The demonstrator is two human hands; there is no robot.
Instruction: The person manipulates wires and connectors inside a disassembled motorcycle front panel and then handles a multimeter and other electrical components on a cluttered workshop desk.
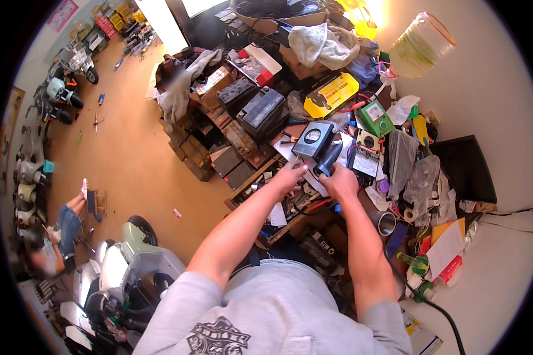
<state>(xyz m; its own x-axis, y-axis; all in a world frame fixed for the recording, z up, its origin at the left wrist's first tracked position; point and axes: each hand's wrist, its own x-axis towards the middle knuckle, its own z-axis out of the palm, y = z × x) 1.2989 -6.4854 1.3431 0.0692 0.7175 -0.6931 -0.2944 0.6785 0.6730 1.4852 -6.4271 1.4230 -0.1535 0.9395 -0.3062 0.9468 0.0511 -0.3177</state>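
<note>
My left hand (291, 177) is at the front edge of the cluttered workbench, just below a dark box-shaped meter (314, 142) with a round dial. Its fingers are pinched together, and what they hold is too small to make out. Close beside it, my right hand (341, 182) grips a black, tube-shaped tool (328, 158) at its near end. The tool lies slanted against the meter's right side. Right of it are a black-and-cream multimeter (367, 142) and a green meter (376, 117) with a red lead. White papers lie under these things.
Large batteries (260, 112) are stacked left of the bench. An open drawer (272, 216) of small parts is below my hands. A metal cup (386, 223) and a dark monitor (463, 168) are to the right. Scooters (130, 260) and a seated person (56, 236) are at left.
</note>
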